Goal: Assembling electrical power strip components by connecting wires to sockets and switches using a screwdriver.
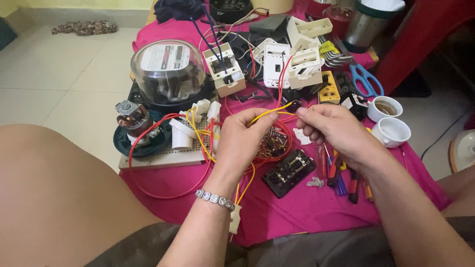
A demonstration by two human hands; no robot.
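At the centre of my view, above the magenta cloth (297,207), I see a yellow wire (269,111) stretched between both hands. The left hand (242,141) pinches one end between thumb and fingertips, closed tight on it; the right hand (336,129) has its fingers closed on the other end. Just under the hands lies a shallow red dish of small metal parts (275,142), and at five o'clock from it a black terminal block (288,172). At three o'clock lie screwdrivers (341,175). At ten o'clock stands a glass-domed electricity meter (167,71), with a white perforated board (168,155) below it. At two o'clock are blue-handled scissors (367,81) and two white cups (388,121).
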